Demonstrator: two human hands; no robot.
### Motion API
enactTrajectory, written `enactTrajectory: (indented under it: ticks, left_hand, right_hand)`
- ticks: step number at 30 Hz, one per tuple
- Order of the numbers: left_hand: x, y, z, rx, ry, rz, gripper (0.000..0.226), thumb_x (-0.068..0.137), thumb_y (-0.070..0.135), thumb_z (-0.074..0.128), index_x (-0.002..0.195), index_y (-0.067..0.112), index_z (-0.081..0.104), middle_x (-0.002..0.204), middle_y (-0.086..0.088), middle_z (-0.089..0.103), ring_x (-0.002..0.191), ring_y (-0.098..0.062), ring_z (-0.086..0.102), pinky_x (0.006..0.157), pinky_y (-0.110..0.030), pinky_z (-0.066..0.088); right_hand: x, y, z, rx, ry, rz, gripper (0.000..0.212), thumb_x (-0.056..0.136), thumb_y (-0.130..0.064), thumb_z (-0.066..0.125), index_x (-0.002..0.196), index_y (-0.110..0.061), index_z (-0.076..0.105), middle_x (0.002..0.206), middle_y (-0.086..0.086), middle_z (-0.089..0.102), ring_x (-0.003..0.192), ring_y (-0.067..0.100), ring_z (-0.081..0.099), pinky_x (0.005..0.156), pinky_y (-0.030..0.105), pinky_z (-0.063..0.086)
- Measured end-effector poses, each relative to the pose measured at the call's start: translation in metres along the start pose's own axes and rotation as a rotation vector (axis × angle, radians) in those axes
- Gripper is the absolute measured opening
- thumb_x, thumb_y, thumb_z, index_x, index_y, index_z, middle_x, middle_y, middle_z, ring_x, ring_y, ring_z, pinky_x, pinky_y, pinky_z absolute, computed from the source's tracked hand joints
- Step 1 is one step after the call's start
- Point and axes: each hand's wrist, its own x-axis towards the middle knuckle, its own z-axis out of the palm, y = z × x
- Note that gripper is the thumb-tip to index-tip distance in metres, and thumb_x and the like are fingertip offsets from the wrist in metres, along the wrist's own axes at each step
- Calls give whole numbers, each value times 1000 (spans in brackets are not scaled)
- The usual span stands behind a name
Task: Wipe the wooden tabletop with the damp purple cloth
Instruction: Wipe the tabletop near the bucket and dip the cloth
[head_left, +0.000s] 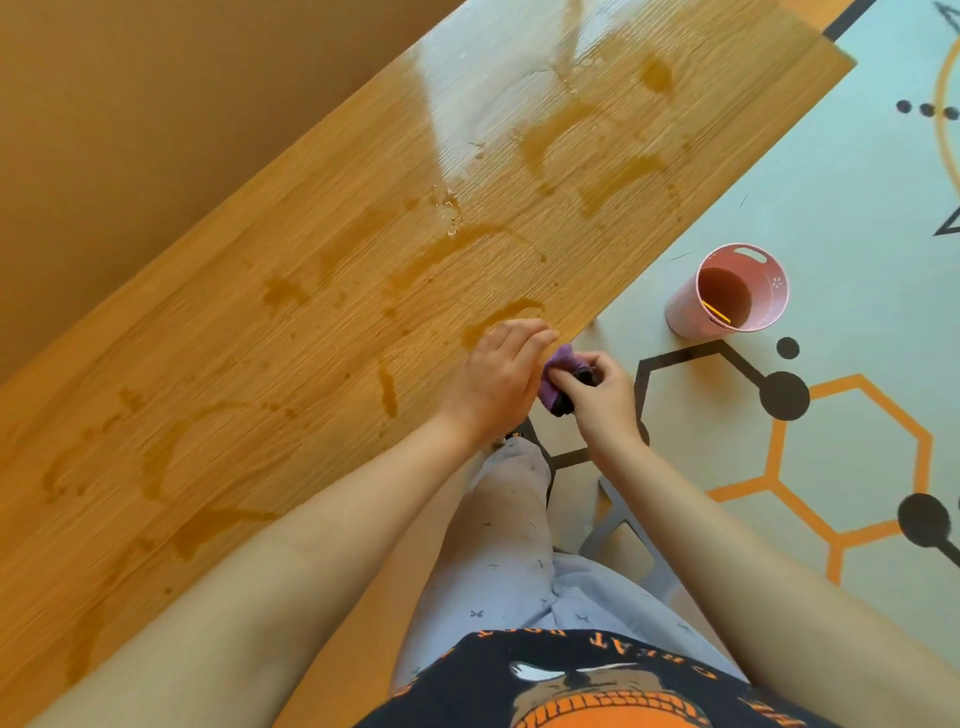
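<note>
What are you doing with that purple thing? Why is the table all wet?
A person is holding a bunched-up purple cloth in both hands, the left hand and the right hand, just past the near edge of the wooden tabletop. The wood is covered in wet streaks and smears. A pink bucket holding liquid stands on the patterned floor mat nearby.
</note>
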Motion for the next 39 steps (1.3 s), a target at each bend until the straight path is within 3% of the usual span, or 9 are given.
enactTrajectory:
  ticks: [3, 7, 10, 22, 25, 30, 34, 39]
  left_hand:
    - [34, 11, 19, -12, -43, 58, 35, 90, 6, 45, 122, -2, 57, 126, -17, 58, 117, -33, 53, 97, -43, 46]
    - [44, 11, 38, 17, -111, 28, 37, 88, 2, 48, 123, -1, 57, 129, -17, 55, 121, -33, 50, 94, -46, 48]
    - [44, 12, 36, 21, -123, 6, 37, 91, 7, 46, 127, 1, 54, 132, -14, 53, 124, -31, 47, 97, -43, 46]
    - [46, 11, 41, 137, -163, 0, 49, 90, 24, 47, 136, 6, 45, 139, -9, 47, 133, -24, 36, 103, -38, 39]
    - [47, 9, 42, 163, -150, -6, 54, 88, 34, 55, 135, 7, 44, 140, -8, 45, 132, -24, 37, 102, -36, 36]
    - [46, 11, 42, 203, -144, 14, 58, 89, 44, 52, 133, 8, 43, 140, -5, 40, 131, -23, 37, 102, -33, 32]
    - [45, 10, 44, 213, -125, 6, 57, 89, 44, 51, 133, 8, 45, 139, -6, 42, 131, -23, 38, 102, -34, 35]
    - [46, 10, 42, 217, -148, 0, 58, 89, 43, 53, 134, 9, 40, 141, -5, 37, 132, -23, 37, 103, -35, 36]
  right_hand:
    - [21, -12, -15, 15, 25, 2, 12, 84, -12, 68, 94, -10, 62, 82, 1, 64, 74, 10, 63, 61, 19, 53]
    - [80, -41, -49, 30, 200, 0, 26, 82, -16, 70, 105, -15, 58, 103, 4, 64, 97, 15, 61, 83, 30, 52]
    - [116, -64, -72, 30, 275, -4, 21, 81, -14, 69, 96, -18, 55, 103, 4, 63, 99, 17, 61, 90, 38, 52]
    - [83, -38, -57, 44, 89, 5, 15, 82, -14, 70, 92, -15, 60, 87, 0, 63, 83, 10, 59, 73, 21, 49]
    - [117, -60, -74, 38, 165, 4, 18, 82, -16, 69, 98, -14, 60, 94, 2, 64, 89, 13, 60, 72, 21, 46]
    - [188, -99, -116, -1, 333, 26, 23, 78, -18, 69, 98, -15, 57, 102, 9, 66, 96, 24, 64, 88, 41, 52]
    - [183, -97, -112, -6, 322, 19, 17, 80, -18, 68, 90, -17, 54, 95, 6, 64, 92, 23, 64, 82, 35, 52]
    - [133, -65, -82, 35, 204, -4, 13, 83, -13, 68, 89, -17, 57, 92, 2, 63, 85, 11, 60, 73, 15, 45]
